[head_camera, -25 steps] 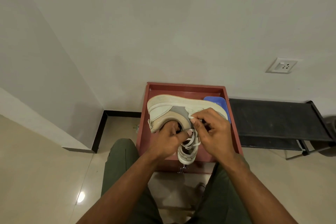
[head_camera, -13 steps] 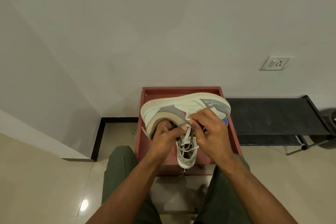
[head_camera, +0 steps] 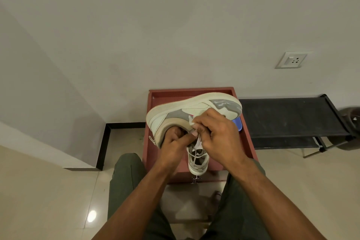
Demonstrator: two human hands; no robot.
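the left hand (head_camera: 173,142) grips the raised sneaker (head_camera: 194,107) by its collar, fingers inside, while the right hand (head_camera: 220,136) pinches its white lace (head_camera: 199,141). i count two sneakers: this one, cream with grey panels, is held sideways above the red table (head_camera: 194,92), and the second sneaker (head_camera: 198,161) stands on it below.

1. No word, brand name or number can be read anywhere in the view.
2. The held sneaker (head_camera: 194,107) shows a small red mark (head_camera: 191,116) by the fingers. It is too small and too hidden to tell whether it carries lettering.
3. The wall socket (head_camera: 291,60) has a plain white plate with pin holes and a switch. No marking on it can be made out.
4. The blue thing (head_camera: 238,123) behind the sneaker shows only a bare edge, with no print legible.
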